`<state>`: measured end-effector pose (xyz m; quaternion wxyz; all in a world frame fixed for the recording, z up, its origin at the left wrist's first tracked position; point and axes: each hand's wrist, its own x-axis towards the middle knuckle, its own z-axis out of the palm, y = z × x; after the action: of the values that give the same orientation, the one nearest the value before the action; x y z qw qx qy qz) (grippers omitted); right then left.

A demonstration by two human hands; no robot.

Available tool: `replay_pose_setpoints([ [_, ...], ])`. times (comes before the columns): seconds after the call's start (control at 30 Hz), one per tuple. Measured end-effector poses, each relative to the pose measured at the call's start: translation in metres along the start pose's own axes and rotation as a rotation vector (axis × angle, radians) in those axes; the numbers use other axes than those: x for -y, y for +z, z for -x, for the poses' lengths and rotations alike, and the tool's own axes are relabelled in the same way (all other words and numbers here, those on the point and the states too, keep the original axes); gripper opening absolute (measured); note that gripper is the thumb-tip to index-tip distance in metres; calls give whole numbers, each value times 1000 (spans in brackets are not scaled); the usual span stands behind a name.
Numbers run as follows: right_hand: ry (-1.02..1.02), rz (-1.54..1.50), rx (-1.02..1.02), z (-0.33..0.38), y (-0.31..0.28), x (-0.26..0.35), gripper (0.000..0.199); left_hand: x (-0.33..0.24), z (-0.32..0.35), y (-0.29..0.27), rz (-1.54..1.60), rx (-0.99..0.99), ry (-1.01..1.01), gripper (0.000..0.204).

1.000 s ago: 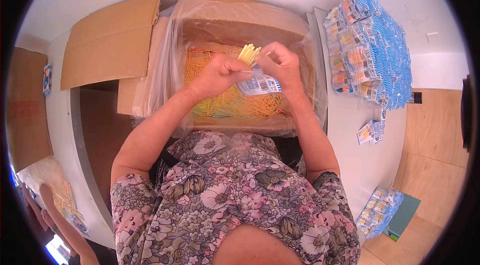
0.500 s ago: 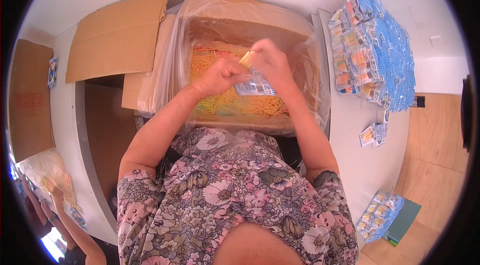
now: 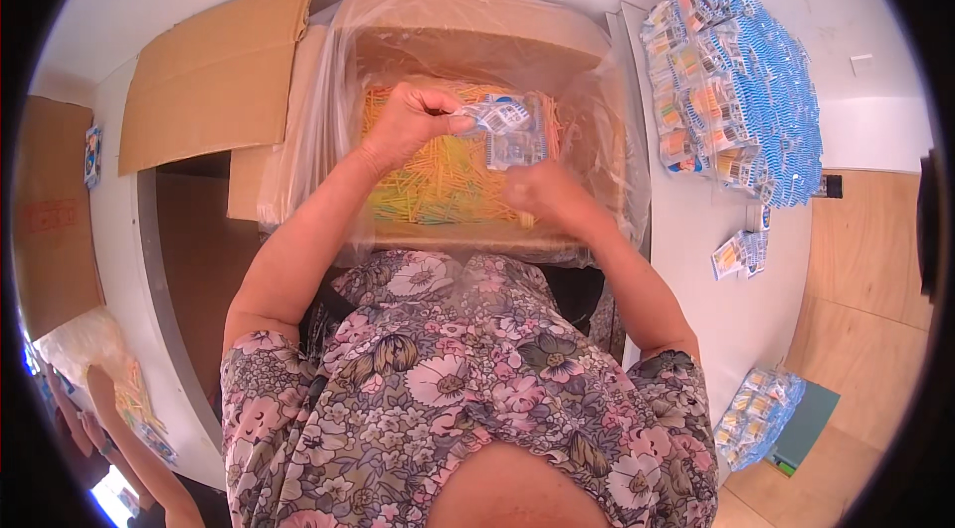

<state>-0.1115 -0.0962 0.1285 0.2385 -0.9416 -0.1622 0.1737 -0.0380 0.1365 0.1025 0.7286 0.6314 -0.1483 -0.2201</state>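
We see two bare hands over a big cardboard box [image 3: 477, 20]. The box is brown and stiff, and it has a thin, shiny, crinkly plastic liner [image 3: 607, 110] inside. At the bottom lies a heap of thin sticks [image 3: 438, 185], yellow and orange and a bit green, all long and skinny like straws.

The left hand [image 3: 408, 125] is up at about 11 o'clock from the middle of the box. Its fingers are pinched tight on the edge of a small clear plastic packet [image 3: 507, 130]. The packet is flat, see-through and wrinkly, with blue and white print on it. It hangs just above the sticks, between the two hands.

The right hand [image 3: 542, 195] is at about 5 o'clock from the packet, just under it. Its fingers are curled in, but we cannot tell if they hold anything.

A flat cardboard flap [image 3: 214, 75] sticks out at 9 o'clock from the box. At 3 o'clock, on the smooth white table [image 3: 696, 329], lies a big pile of filled packets [image 3: 736, 80], blue and shiny, laid in rows like fish scales. A few loose packets [image 3: 741, 254] sit at 4 o'clock, and one more bundle of packets [image 3: 756, 419] sits at 5 o'clock, near the table edge.

At 7 o'clock, far off in the corner, another person's hand [image 3: 99, 389] is near more sticks.
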Motion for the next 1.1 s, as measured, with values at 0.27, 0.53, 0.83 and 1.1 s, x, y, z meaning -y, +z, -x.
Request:
replay_pose_setpoints([
  [0.27, 61, -565, -56, -5, -60, 22, 19, 2, -2, 7, 42, 64, -60, 15],
  [0.53, 13, -527, -130, -12, -39, 30, 20, -5, 0, 8, 97, 145, -120, 17],
  [0.83, 95, -1035, -199, -5, -33, 13, 16, -2, -1, -1, 69, 53, -26, 14],
  [1.1, 123, -1382, -288, -22, -74, 45, 22, -7, -1, 8, 50, 49, 55, 15],
])
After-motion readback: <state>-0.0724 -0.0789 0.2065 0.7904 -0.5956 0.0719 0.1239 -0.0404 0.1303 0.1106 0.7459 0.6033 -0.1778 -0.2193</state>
